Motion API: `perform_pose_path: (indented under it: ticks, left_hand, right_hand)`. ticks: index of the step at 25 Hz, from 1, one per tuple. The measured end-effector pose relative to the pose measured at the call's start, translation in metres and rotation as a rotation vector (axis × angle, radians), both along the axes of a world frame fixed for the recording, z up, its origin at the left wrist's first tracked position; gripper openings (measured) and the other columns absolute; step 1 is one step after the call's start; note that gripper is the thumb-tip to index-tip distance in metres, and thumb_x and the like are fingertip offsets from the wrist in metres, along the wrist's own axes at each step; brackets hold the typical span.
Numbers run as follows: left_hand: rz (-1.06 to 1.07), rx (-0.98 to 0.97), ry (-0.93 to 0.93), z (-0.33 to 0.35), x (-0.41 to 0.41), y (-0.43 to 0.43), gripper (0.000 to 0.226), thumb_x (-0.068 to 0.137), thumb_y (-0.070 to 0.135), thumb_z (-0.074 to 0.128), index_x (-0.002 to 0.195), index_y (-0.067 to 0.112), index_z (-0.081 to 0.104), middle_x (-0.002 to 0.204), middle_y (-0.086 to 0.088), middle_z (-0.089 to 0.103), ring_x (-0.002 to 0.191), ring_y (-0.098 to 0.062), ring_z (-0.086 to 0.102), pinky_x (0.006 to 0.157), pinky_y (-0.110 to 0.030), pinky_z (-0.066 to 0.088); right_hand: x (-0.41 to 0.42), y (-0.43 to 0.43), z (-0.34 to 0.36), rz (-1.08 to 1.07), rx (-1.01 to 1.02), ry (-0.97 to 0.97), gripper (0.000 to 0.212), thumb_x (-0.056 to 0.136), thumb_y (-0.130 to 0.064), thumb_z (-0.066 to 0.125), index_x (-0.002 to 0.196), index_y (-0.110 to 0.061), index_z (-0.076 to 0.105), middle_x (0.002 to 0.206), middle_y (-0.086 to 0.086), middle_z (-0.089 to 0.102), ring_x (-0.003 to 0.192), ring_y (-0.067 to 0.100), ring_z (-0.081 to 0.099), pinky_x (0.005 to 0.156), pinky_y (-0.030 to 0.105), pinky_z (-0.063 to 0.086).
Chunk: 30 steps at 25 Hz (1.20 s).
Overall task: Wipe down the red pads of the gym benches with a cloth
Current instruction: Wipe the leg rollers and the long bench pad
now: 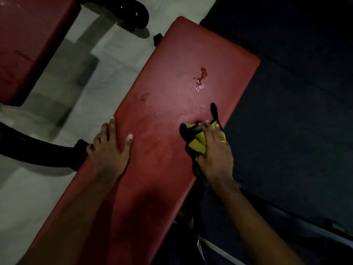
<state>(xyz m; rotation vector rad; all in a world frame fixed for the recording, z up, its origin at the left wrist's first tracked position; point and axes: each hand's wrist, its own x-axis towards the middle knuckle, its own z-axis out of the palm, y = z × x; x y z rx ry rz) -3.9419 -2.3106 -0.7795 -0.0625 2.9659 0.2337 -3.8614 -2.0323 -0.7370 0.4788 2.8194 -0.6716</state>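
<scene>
Right now you are working over the long red bench pad, which is running diagonally from the lower left up toward the top centre of the view. Your left hand is resting on the pad's left edge with its fingers straight and spread, gripping nothing. The thumb is lying on the red top surface, the index finger is following the edge, and the other fingers are reaching over the side toward the black frame tube just beside them.

Your right hand is pressing down near the pad's right edge, its fingers curled round a bunched yellow-and-black cloth. The cloth is sitting in contact with the red surface, with yellow folds showing under your fingers and a black strip sticking out beyond your fingertips. A ring is showing on one finger of that hand.

Just ahead of the cloth, a thin wet film with small droplets is glistening on the pad. Farther up the pad, well apart from the cloth, a small puddle is lying on the surface.

A second red pad is filling the upper left corner, separated from yours by pale floor. A black rounded frame part is lying at the top between the two pads. To your right, the bench is bordering dark matting.
</scene>
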Motion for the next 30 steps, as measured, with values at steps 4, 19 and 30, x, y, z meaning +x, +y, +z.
perform_pose_path:
  ticks: [4,19,30]
  left_hand:
    - [0.035,0.025,0.075,-0.006,0.005,0.001,0.074,0.095,0.065,0.031,0.157,0.026,0.022,0.152,-0.012,0.04,0.127,-0.039,0.046,0.1,-0.056,0.036]
    - [0.063,0.114,0.012,-0.001,0.001,-0.007,0.082,0.092,0.066,0.04,0.157,0.018,0.025,0.152,-0.011,0.041,0.132,-0.031,0.044,0.107,-0.049,0.032]
    - [0.116,0.173,-0.043,0.002,0.0,-0.007,0.089,0.087,0.067,0.047,0.157,0.015,0.026,0.148,-0.012,0.046,0.134,-0.031,0.044,0.111,-0.05,0.03]
  right_hand:
    - [-0.064,-0.007,0.005,0.021,0.083,0.0,0.075,0.08,-0.006,0.065,0.149,-0.02,0.04,0.157,0.0,0.039,0.145,0.028,0.035,0.107,0.05,0.045]
    - [-0.196,-0.064,0.01,0.775,0.142,0.044,0.066,0.084,-0.026,0.066,0.146,-0.019,0.043,0.15,0.006,0.048,0.133,0.03,0.05,0.092,0.042,0.051]
    - [-0.238,-0.084,0.007,0.915,0.145,-0.032,0.078,0.074,-0.019,0.065,0.148,-0.019,0.039,0.153,0.008,0.045,0.132,0.033,0.051,0.09,0.044,0.053]
